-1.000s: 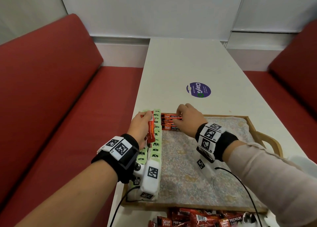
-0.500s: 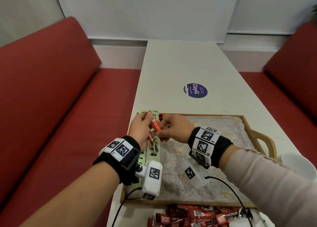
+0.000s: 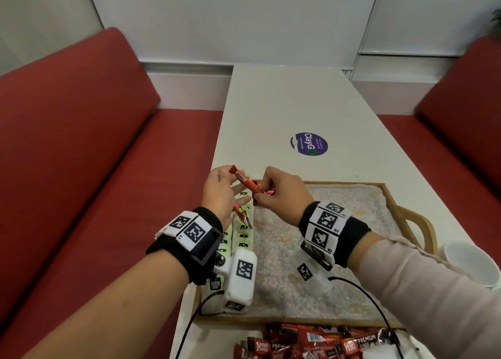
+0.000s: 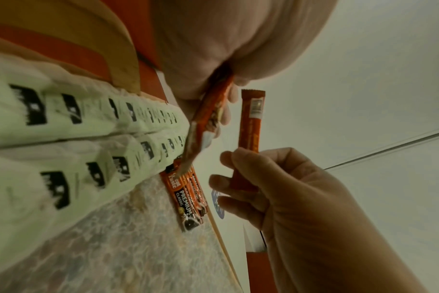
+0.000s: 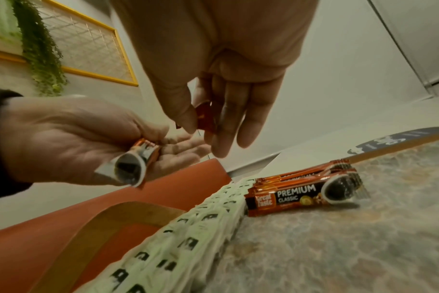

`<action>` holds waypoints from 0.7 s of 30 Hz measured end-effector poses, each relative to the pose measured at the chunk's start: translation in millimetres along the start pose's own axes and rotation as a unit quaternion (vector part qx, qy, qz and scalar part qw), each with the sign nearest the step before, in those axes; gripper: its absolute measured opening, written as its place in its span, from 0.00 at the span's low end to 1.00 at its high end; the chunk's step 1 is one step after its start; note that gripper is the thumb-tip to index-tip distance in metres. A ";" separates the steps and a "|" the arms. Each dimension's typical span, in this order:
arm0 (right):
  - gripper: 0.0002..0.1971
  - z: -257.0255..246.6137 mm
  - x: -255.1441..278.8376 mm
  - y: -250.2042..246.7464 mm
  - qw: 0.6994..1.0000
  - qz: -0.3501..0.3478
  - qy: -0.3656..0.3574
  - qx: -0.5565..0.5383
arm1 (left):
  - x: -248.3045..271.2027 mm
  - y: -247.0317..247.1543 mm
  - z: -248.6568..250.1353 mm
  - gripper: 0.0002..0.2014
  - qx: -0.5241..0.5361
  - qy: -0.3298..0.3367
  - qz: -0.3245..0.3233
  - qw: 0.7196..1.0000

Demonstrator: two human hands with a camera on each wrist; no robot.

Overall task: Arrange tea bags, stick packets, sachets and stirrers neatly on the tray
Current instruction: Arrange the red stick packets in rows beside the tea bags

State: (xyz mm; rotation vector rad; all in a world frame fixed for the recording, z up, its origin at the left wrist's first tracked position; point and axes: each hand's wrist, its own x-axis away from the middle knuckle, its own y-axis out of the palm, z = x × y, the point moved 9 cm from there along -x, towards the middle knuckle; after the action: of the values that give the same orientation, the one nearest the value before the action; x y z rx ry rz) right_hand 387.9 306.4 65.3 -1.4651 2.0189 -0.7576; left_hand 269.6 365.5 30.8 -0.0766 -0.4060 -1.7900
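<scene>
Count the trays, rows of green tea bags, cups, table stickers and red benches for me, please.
Wooden tray: 1
Rows of green tea bags: 2
White cup: 1
Purple ClayGo sticker: 1
Red benches: 2
Total: 7

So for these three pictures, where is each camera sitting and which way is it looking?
Head: on the head, looking forward and down at the tray; both hands show, left hand, right hand.
Left wrist: under the left wrist, facing along the fingers toward the tea bags; right hand holds a stick packet.
Right wrist: under the right wrist, facing the left hand.
All share the laid coffee sticks.
</scene>
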 end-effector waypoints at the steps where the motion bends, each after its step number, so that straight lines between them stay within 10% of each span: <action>1: 0.11 -0.1 -0.4 -2.8 1.000 0.006 -0.001 0.009 | -0.4 -3.3 -1.1 0.13 -0.010 -0.001 0.008 1.000; 8: 0.13 -3.8 -3.4 -7.6 0.998 -0.016 -0.027 0.046 | 0.0 -3.3 -5.9 0.23 -0.109 -0.036 -0.035 0.993; 14: 0.21 4.2 -5.6 -8.7 0.999 -0.018 0.006 -0.026 | -3.6 -4.2 -2.8 0.03 -0.198 0.023 -0.033 0.979; 21: 0.04 22.6 -13.5 -8.6 0.997 -0.053 0.049 -0.008 | -5.0 -0.8 0.4 0.08 -0.208 0.064 -0.047 0.975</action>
State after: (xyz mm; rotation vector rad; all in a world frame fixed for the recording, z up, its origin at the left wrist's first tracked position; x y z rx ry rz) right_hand 413.0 314.2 56.7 -1.5823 2.0372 -0.8750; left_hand 270.1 370.4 29.7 -0.2368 0.0637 -1.9371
